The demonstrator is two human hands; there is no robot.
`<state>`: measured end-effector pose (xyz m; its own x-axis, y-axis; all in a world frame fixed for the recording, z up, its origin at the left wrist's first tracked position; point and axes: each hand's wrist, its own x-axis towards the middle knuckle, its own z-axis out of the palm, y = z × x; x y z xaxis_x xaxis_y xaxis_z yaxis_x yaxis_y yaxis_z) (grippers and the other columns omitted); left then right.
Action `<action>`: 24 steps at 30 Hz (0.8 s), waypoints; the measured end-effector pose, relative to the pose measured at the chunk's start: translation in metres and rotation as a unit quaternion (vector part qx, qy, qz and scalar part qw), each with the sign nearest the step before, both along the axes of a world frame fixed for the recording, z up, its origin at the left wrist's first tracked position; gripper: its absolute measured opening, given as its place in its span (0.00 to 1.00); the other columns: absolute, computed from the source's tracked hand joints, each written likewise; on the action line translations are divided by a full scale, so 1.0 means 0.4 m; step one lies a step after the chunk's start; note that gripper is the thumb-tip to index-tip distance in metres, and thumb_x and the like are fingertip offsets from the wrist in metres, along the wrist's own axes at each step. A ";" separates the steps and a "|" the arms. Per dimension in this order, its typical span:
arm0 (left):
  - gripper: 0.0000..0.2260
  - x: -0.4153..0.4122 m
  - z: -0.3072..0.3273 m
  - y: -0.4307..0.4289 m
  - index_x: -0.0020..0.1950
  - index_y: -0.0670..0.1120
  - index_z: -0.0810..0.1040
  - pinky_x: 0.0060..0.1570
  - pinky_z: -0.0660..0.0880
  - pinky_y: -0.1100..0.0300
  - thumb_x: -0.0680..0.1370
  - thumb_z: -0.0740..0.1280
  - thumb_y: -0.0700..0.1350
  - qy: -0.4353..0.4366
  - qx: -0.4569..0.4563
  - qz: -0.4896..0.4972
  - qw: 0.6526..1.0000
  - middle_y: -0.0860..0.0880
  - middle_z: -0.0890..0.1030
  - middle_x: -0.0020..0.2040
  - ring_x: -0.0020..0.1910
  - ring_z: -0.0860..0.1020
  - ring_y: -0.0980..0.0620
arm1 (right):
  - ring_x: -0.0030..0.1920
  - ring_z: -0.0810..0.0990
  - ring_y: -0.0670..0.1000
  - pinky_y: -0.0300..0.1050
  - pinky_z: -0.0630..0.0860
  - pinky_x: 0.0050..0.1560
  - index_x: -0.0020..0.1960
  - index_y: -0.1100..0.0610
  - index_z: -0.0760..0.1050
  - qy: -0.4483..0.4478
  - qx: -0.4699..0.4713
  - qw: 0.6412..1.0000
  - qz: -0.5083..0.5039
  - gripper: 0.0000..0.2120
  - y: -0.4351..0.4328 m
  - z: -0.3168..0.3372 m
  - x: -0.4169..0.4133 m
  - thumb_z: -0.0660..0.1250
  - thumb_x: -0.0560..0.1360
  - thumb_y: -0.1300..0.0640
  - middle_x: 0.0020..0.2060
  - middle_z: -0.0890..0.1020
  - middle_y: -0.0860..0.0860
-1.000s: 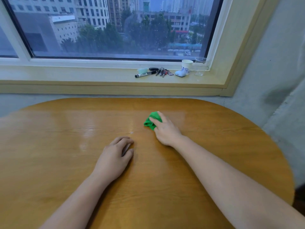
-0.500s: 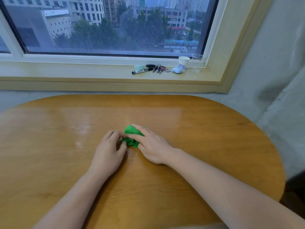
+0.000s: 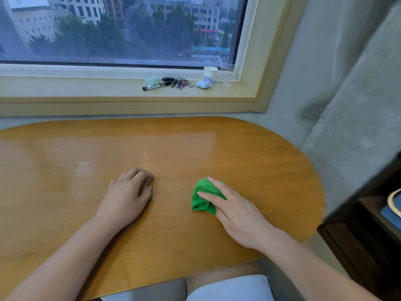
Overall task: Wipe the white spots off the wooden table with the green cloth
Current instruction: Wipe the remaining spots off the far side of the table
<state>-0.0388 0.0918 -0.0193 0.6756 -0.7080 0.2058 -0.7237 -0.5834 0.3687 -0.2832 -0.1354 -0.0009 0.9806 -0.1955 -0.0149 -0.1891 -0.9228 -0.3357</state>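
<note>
A crumpled green cloth lies on the glossy wooden table, right of centre. My right hand presses flat on the cloth, fingers spread over it and pointing up-left. My left hand rests palm-down on the bare wood to the left, fingers curled under, about a hand's width from the cloth. I see no clear white spots on the wood, only pale window glare.
On the window sill behind the table lie a black marker, a bunch of keys, a paper cup and a clear plastic cup. A grey concrete wall and dark shelf stand close on the right.
My right hand has slid the cloth from beside my left hand to the right, after first drawing it nearer. My left hand stays in place. The camera has tipped downward.
</note>
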 end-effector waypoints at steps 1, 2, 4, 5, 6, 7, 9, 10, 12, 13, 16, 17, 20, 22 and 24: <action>0.12 -0.004 0.000 -0.003 0.67 0.57 0.76 0.60 0.71 0.46 0.83 0.64 0.53 -0.003 0.002 -0.003 1.000 0.56 0.76 0.67 0.65 0.75 0.48 | 0.85 0.47 0.48 0.49 0.58 0.81 0.83 0.33 0.56 -0.003 0.001 1.000 -0.012 0.27 -0.013 -0.006 -0.030 0.55 0.89 0.54 0.85 0.41 0.35; 0.13 -0.007 -0.001 -0.005 0.68 0.58 0.76 0.61 0.71 0.46 0.84 0.64 0.53 -0.008 0.005 -0.007 1.000 0.56 0.76 0.67 0.65 0.75 0.48 | 0.85 0.47 0.47 0.49 0.58 0.81 0.83 0.33 0.56 -0.008 0.003 1.000 -0.024 0.27 -0.026 -0.010 -0.060 0.55 0.89 0.54 0.84 0.41 0.34; 0.13 -0.014 -0.001 -0.009 0.69 0.58 0.75 0.61 0.71 0.47 0.84 0.63 0.54 -0.014 0.016 -0.011 1.000 0.56 0.75 0.69 0.66 0.75 0.48 | 0.85 0.48 0.47 0.49 0.60 0.81 0.83 0.32 0.57 -0.016 0.007 0.999 -0.049 0.28 -0.051 -0.016 -0.114 0.55 0.88 0.55 0.84 0.41 0.33; 0.14 -0.016 0.000 -0.011 0.69 0.58 0.75 0.61 0.71 0.47 0.84 0.62 0.55 -0.016 0.020 -0.012 1.000 0.56 0.75 0.69 0.66 0.75 0.48 | 0.85 0.48 0.47 0.50 0.61 0.80 0.83 0.32 0.57 -0.017 0.007 0.998 -0.061 0.28 -0.064 -0.017 -0.139 0.55 0.88 0.55 0.84 0.41 0.33; 0.14 -0.016 0.000 -0.012 0.70 0.58 0.75 0.61 0.71 0.47 0.84 0.62 0.55 -0.018 0.021 -0.014 1.000 0.56 0.75 0.69 0.66 0.75 0.48 | 0.85 0.50 0.47 0.51 0.63 0.80 0.83 0.32 0.58 -0.019 0.004 0.997 -0.073 0.28 -0.077 -0.019 -0.162 0.55 0.88 0.55 0.84 0.42 0.33; 0.14 -0.017 -0.001 -0.013 0.70 0.58 0.75 0.61 0.71 0.47 0.84 0.62 0.55 -0.019 0.021 -0.015 1.000 0.56 0.75 0.69 0.66 0.75 0.48 | 0.85 0.51 0.47 0.51 0.65 0.79 0.83 0.32 0.58 -0.022 0.000 0.996 -0.085 0.28 -0.090 -0.020 -0.184 0.55 0.88 0.55 0.84 0.42 0.33; 0.14 -0.017 -0.002 -0.013 0.69 0.58 0.75 0.63 0.71 0.46 0.84 0.62 0.54 -0.019 0.022 -0.014 0.999 0.56 0.76 0.69 0.66 0.75 0.47 | 0.84 0.53 0.46 0.51 0.66 0.78 0.82 0.32 0.58 -0.029 -0.005 0.993 -0.112 0.28 -0.120 -0.028 -0.221 0.55 0.88 0.55 0.84 0.43 0.33; 0.14 -0.017 -0.002 -0.014 0.70 0.58 0.75 0.63 0.71 0.46 0.84 0.62 0.55 -0.019 0.024 -0.014 0.999 0.56 0.75 0.69 0.67 0.75 0.47 | 0.84 0.53 0.46 0.50 0.66 0.78 0.82 0.32 0.59 -0.032 -0.006 0.991 -0.126 0.28 -0.137 -0.032 -0.236 0.55 0.88 0.55 0.84 0.44 0.32; 0.14 -0.014 -0.003 -0.013 0.70 0.58 0.75 0.64 0.71 0.46 0.84 0.62 0.55 -0.020 0.025 -0.013 0.999 0.56 0.75 0.70 0.67 0.75 0.48 | 0.84 0.55 0.46 0.51 0.68 0.77 0.82 0.32 0.60 -0.042 -0.007 0.987 -0.157 0.28 -0.171 -0.041 -0.263 0.55 0.87 0.56 0.84 0.46 0.33; 0.14 -0.013 -0.004 -0.013 0.70 0.58 0.75 0.64 0.70 0.47 0.84 0.62 0.55 -0.020 0.026 -0.013 0.999 0.56 0.75 0.70 0.67 0.75 0.48 | 0.83 0.57 0.47 0.51 0.68 0.77 0.81 0.32 0.62 -0.050 -0.012 0.984 -0.173 0.28 -0.188 -0.046 -0.274 0.56 0.86 0.56 0.84 0.48 0.35; 0.14 -0.012 -0.009 -0.011 0.70 0.58 0.75 0.63 0.71 0.47 0.84 0.62 0.55 -0.023 0.028 -0.014 0.999 0.56 0.75 0.69 0.67 0.75 0.48 | 0.82 0.62 0.52 0.51 0.66 0.78 0.81 0.36 0.66 -0.056 -0.037 0.974 -0.216 0.28 -0.245 -0.055 -0.296 0.59 0.85 0.58 0.86 0.54 0.43; 0.14 -0.011 -0.010 -0.010 0.70 0.58 0.75 0.63 0.71 0.47 0.84 0.62 0.55 -0.024 0.029 -0.014 0.999 0.56 0.75 0.69 0.67 0.75 0.48 | 0.82 0.62 0.54 0.51 0.65 0.79 0.81 0.38 0.66 -0.048 -0.044 0.971 -0.232 0.28 -0.266 -0.052 -0.299 0.59 0.85 0.59 0.86 0.55 0.45; 0.14 -0.007 -0.010 -0.008 0.70 0.58 0.74 0.62 0.71 0.47 0.84 0.61 0.56 -0.026 0.028 -0.012 0.999 0.56 0.75 0.69 0.67 0.74 0.49 | 0.81 0.66 0.58 0.53 0.65 0.78 0.79 0.41 0.70 -0.028 -0.054 0.956 -0.287 0.27 -0.327 -0.022 -0.280 0.59 0.85 0.61 0.85 0.59 0.50; 0.14 -0.005 -0.009 -0.008 0.70 0.59 0.74 0.62 0.70 0.47 0.84 0.60 0.57 -0.024 0.030 -0.013 0.999 0.57 0.74 0.69 0.67 0.74 0.49 | 0.79 0.68 0.59 0.54 0.65 0.78 0.78 0.44 0.73 -0.029 -0.050 0.950 -0.308 0.26 -0.339 0.012 -0.237 0.59 0.84 0.63 0.84 0.62 0.51; 0.14 -0.004 -0.006 -0.008 0.69 0.59 0.74 0.62 0.70 0.47 0.84 0.60 0.57 -0.018 0.028 -0.014 0.999 0.58 0.74 0.68 0.67 0.73 0.50 | 0.78 0.68 0.59 0.56 0.67 0.77 0.77 0.44 0.74 -0.049 -0.053 0.951 -0.299 0.26 -0.319 0.044 -0.173 0.60 0.84 0.63 0.84 0.62 0.50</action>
